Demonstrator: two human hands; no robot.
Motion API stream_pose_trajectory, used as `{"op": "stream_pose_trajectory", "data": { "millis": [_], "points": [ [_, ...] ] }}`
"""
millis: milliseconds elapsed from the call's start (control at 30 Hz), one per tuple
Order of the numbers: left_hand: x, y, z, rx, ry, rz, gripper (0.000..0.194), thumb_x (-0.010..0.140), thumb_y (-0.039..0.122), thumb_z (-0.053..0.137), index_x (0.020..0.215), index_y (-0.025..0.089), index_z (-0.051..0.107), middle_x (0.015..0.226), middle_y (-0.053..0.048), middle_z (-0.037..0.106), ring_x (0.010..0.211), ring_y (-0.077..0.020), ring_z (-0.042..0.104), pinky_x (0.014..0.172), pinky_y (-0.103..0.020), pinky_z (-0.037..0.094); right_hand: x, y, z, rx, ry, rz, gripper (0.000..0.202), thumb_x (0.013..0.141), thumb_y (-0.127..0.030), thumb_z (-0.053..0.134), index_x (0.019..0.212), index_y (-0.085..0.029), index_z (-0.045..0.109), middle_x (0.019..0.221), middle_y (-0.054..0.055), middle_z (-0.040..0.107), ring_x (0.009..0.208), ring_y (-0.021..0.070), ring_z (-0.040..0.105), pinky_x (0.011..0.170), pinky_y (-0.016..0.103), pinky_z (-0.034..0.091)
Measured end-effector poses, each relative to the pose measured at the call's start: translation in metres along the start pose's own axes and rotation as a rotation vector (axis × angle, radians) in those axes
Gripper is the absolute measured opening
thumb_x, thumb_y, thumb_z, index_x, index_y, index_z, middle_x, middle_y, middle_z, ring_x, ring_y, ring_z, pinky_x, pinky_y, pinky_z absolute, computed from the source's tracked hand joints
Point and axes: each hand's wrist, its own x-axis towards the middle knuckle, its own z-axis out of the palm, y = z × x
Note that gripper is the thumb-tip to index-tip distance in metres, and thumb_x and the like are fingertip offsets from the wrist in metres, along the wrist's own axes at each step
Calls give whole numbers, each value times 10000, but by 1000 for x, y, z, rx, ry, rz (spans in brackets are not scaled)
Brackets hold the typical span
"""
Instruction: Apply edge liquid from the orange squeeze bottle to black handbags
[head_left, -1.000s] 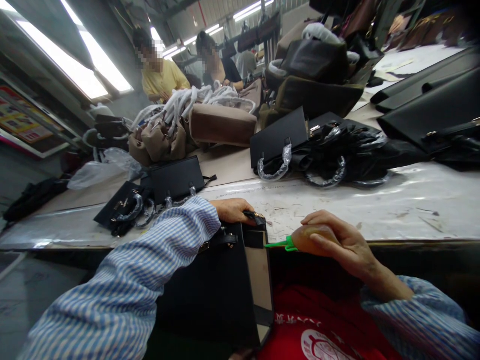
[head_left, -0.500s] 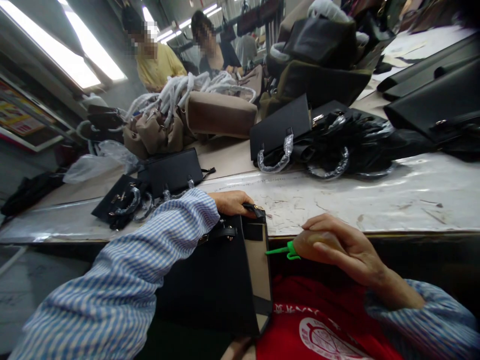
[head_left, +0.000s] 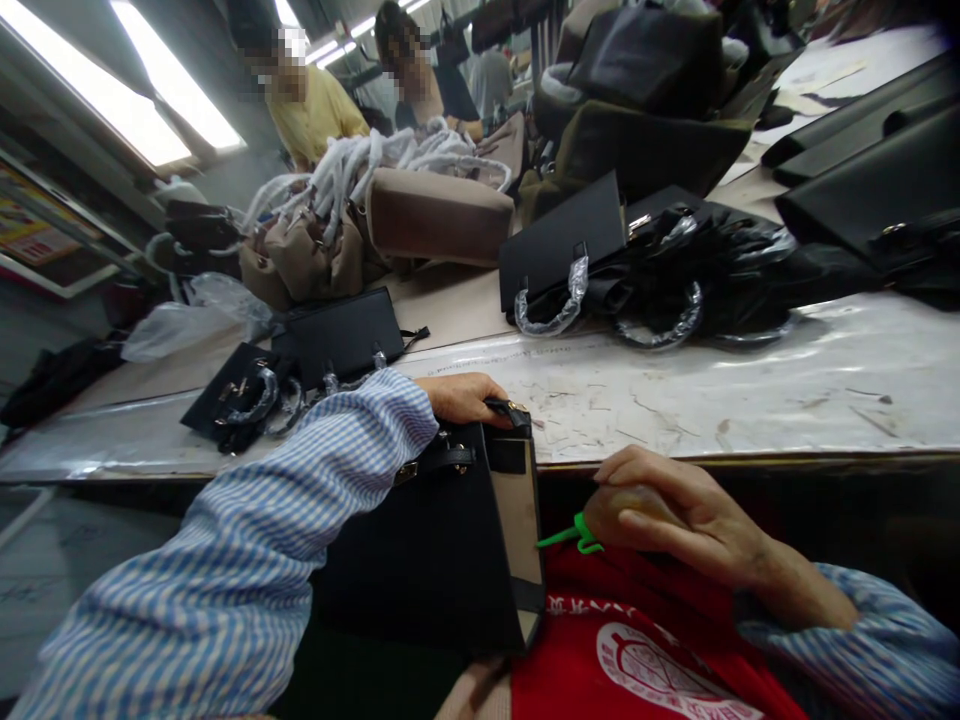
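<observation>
My left hand (head_left: 466, 397) grips the top edge of a black handbag (head_left: 420, 565), near its zipper end. The bag stands upright against the table's front edge, and its beige side panel (head_left: 516, 520) faces my right. Wrapped in my right hand (head_left: 686, 515) is an amber squeeze bottle (head_left: 626, 513) with a green nozzle (head_left: 566, 537). The nozzle points left, its tip close to the edge of the side panel; whether they touch I cannot tell. Part of my left hand's fingers is hidden behind the bag's top.
Black handbags with plastic-wrapped handles (head_left: 547, 315) lie across the white-covered table (head_left: 750, 400). Behind them sit a pile of taupe bags (head_left: 442, 215) and a heap of dark bags (head_left: 645, 150). Clear plastic (head_left: 195, 325) lies at the left. Two people (head_left: 315, 115) are across the table.
My right hand has lowered the bottle slightly, so the green nozzle has slid down along the side panel's edge and tilts differently. My left hand keeps its hold on the handbag.
</observation>
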Motion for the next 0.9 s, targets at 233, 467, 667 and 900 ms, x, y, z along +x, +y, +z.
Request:
{"op": "stream_pose_trajectory", "data": {
  "millis": [233, 467, 667, 900],
  "points": [
    [1, 0, 1, 0, 13, -5, 246, 864, 394, 736, 897, 158, 795, 795, 16, 698, 788, -147, 577, 767, -257, 412, -12, 6, 4, -15, 179, 35, 167, 995, -377, 696, 1146, -310, 720, 1077, 66, 750, 951, 268, 740, 828, 381, 622],
    [1, 0, 1, 0, 8, 8, 260, 863, 410, 735, 894, 158, 789, 799, 15, 708, 804, -151, 583, 766, -255, 407, -13, 6, 9, -7, 136, 6, 159, 993, -301, 688, 1151, -306, 710, 1116, 66, 739, 963, 252, 738, 816, 339, 616],
    [2, -1, 1, 1, 3, 7, 278, 866, 412, 728, 929, 148, 789, 814, 5, 712, 803, -158, 584, 750, -262, 399, -17, 4, 7, -48, 65, -17, 139, 993, -305, 692, 1130, -296, 705, 1103, 57, 735, 947, 228, 743, 816, 315, 617],
    [2, 0, 1, -5, 12, -1, 222, 868, 369, 736, 881, 152, 786, 780, 18, 682, 782, -145, 562, 766, -266, 402, -31, -2, 12, -83, 108, -11, 172, 983, -269, 679, 1150, -295, 707, 1097, 67, 744, 925, 234, 754, 783, 313, 627]
  ]
}}
